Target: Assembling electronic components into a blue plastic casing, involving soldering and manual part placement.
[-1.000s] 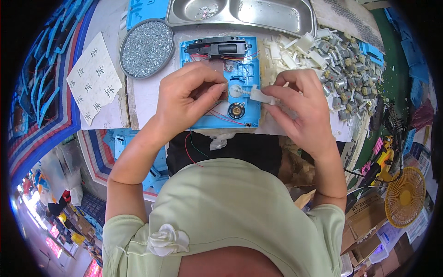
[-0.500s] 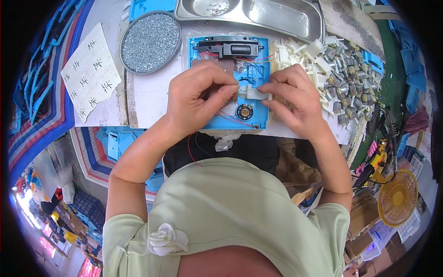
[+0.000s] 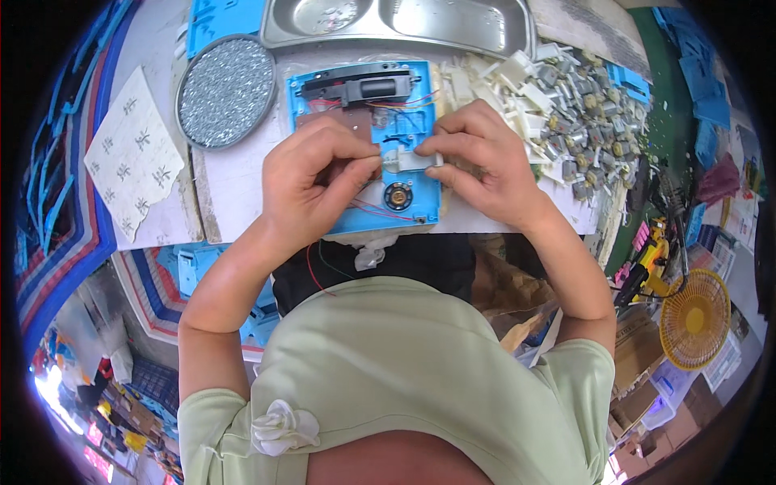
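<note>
A blue plastic housing (image 3: 408, 113) lies flat on the white bench, with a black module (image 3: 364, 85) at its far end, red and black wires, a brown board and a small round speaker (image 3: 398, 195). My right hand (image 3: 485, 162) pinches a small white plastic part (image 3: 408, 159) over the housing's middle. My left hand (image 3: 315, 182) meets it from the left, fingertips closed on thin wires at that same part. The part's underside is hidden by my fingers.
A heap of white plastic pieces and small grey motors (image 3: 558, 105) fills the bench to the right. A round tray of tiny screws (image 3: 225, 90) and a paper sheet (image 3: 133, 158) lie left. A steel double tray (image 3: 404, 20) sits behind. A yellow fan (image 3: 695, 319) stands lower right.
Both hands have drawn together over the housing's middle. The right hand brought the white part leftward from the housing's right edge, and the left hand's fingertips now touch it.
</note>
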### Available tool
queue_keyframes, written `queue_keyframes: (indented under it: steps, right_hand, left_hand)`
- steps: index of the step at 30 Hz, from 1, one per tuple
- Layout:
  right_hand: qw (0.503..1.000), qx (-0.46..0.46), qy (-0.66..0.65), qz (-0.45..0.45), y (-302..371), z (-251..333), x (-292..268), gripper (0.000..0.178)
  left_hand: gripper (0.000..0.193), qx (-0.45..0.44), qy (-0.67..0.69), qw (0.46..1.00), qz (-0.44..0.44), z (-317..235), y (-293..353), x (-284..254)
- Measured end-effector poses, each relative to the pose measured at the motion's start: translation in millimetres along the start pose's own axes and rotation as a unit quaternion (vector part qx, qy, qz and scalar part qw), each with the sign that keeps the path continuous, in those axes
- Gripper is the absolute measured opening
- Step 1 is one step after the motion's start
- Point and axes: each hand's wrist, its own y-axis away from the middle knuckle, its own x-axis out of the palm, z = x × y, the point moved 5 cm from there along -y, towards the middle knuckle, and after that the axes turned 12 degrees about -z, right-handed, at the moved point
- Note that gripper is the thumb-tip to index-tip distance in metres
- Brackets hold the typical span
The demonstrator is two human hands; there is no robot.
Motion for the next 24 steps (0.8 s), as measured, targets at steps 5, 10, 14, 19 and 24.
queue_keyframes:
  steps: [5,10,14,19,24]
  right_hand:
    - [0.994,-0.036,0.093,0.045,-13.1,23.6,-0.6,0.031]
    - [1.000,0.009,-0.018,0.022,-1.0,5.7,1.4,0.030]
    - [0.999,0.015,-0.035,0.003,3.4,-0.3,2.5,0.028]
    - [1.000,0.002,0.013,0.016,-5.0,8.1,12.4,0.025]
    - [0.988,-0.021,0.137,0.068,-8.4,27.1,10.4,0.025]
  left_hand:
    - [0.010,-0.007,-0.007,1.000,-0.004,0.4,-0.8,2.9]
    - [0.010,-0.006,-0.010,1.000,-0.006,-1.5,-2.9,1.4]
    - [0.010,-0.006,-0.004,1.000,-0.009,-1.5,-2.3,1.9]
    - [0.009,-0.016,-0.015,1.000,0.001,-0.1,-0.5,1.8]
    - [0.009,0.009,-0.021,1.000,0.009,-2.4,-4.5,2.6]
